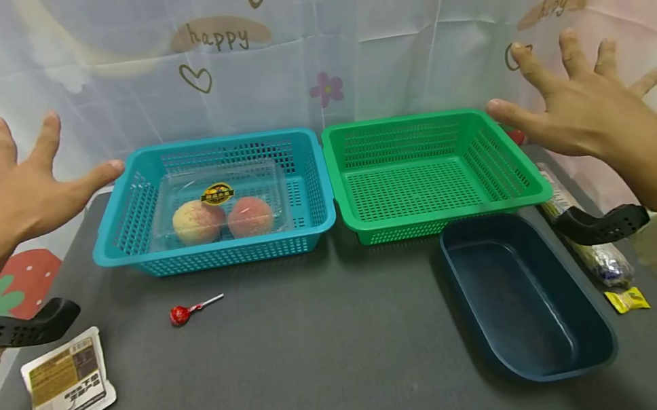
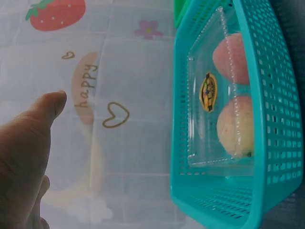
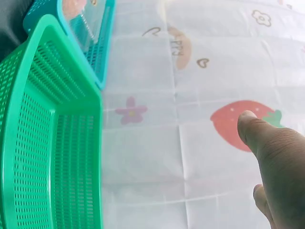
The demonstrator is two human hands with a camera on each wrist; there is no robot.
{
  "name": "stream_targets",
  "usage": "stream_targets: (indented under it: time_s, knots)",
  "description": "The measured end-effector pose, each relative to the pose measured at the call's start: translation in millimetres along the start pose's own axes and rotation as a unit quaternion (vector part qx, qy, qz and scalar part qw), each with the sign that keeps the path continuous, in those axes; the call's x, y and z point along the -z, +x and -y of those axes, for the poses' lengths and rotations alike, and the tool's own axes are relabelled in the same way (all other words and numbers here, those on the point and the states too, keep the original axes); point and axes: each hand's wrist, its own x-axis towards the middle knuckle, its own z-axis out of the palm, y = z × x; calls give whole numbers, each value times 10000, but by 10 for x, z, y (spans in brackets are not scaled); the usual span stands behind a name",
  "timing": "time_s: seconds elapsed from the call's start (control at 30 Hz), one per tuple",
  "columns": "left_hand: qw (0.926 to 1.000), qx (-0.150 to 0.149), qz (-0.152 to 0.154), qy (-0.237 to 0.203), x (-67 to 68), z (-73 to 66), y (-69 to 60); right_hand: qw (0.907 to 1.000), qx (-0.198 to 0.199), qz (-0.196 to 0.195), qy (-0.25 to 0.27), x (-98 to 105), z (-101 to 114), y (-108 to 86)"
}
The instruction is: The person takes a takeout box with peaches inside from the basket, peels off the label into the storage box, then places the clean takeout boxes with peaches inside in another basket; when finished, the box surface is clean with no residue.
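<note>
Fingers spread and holding nothing, my left hand (image 1: 25, 191) is raised at the left, its thumb nearest the blue basket (image 1: 236, 257). In that basket sits a clear plastic box (image 1: 257, 173) with a black and gold sticker and two peaches (image 1: 198, 222) inside. My right hand (image 1: 589, 101), also spread and holding nothing, hovers at the right, beyond the corner of the green basket (image 1: 446, 213). No objects show inside the green basket. Each wrist view has the thumb in front of the curtain, with a basket beside it.
A red lollipop (image 1: 180, 315) lies before the blue basket, with a white printed pouch (image 1: 69, 387) at the left edge. At right stand a dark blue tray (image 1: 518, 298), a clear-wrapped package (image 1: 609, 263) and a yellow wrapped candy (image 1: 627, 299). A patterned curtain (image 1: 409, 58) hangs behind.
</note>
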Motion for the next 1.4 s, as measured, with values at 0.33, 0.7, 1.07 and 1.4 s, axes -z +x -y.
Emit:
stream_targets:
  time_s: [0.33,0.7,1.07,1.4]
  knots:
    - [9997,-74,-169,-150,-147,28,-49,9995,292,70,55,17,167,59]
    - [9988,-273,-175,-369,-398,54,-110,9965,719,-46,417,-21,338,100]
    - [9980,-401,-110,-480,-583,109,-127,9955,874,-90,352,-74,521,205]
    - [9950,-624,-61,-773,-757,203,-150,9944,997,-123,334,-162,669,293]
